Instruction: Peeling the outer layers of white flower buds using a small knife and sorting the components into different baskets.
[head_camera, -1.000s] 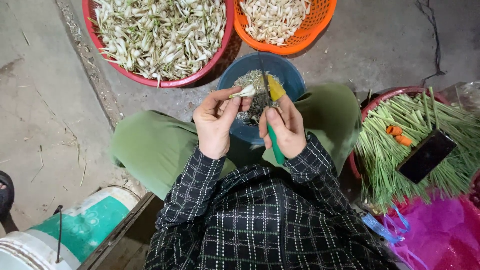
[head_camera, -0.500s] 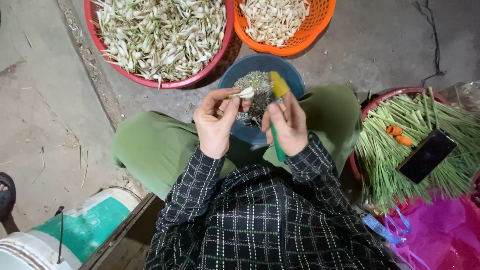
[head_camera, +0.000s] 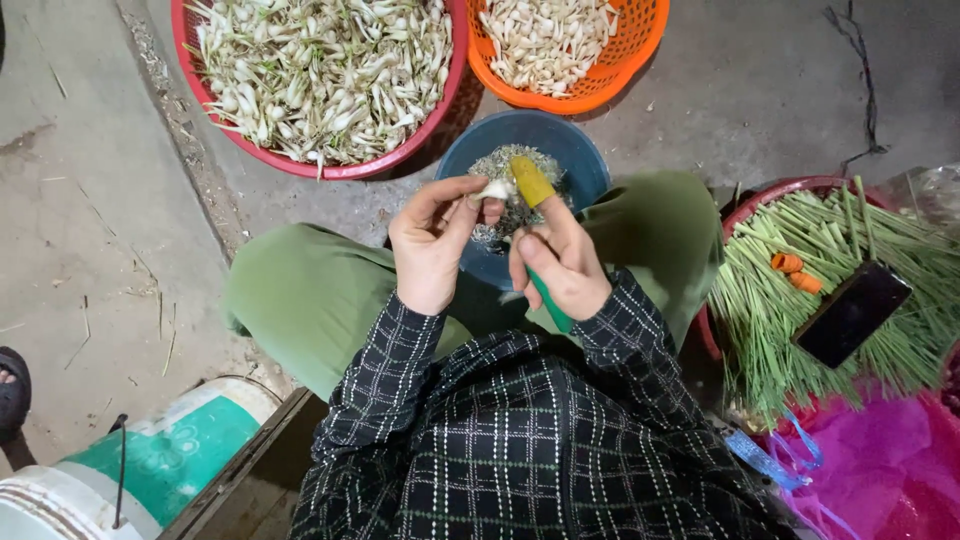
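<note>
My left hand (head_camera: 430, 243) pinches a small white bulb (head_camera: 495, 189) between thumb and fingers, over a blue bowl (head_camera: 575, 150) of greyish trimmings. My right hand (head_camera: 560, 262) grips a knife with a green handle (head_camera: 549, 303); its index finger wears a yellow finger guard (head_camera: 531, 181) that touches the bulb. Both hands are held above my lap, between my knees in green trousers.
A red basket (head_camera: 330, 165) of untrimmed white bulbs stands at the far left, an orange basket (head_camera: 620, 85) of cleaned bulbs beside it. At right a red basin holds green stalks (head_camera: 780, 300), a dark phone (head_camera: 852, 313) and two orange finger guards (head_camera: 795, 272). Pink plastic (head_camera: 880, 470) lies lower right.
The hands shifted slightly. The yellow-guarded finger has closed in on the bulb, which stays pinched in the left hand.
</note>
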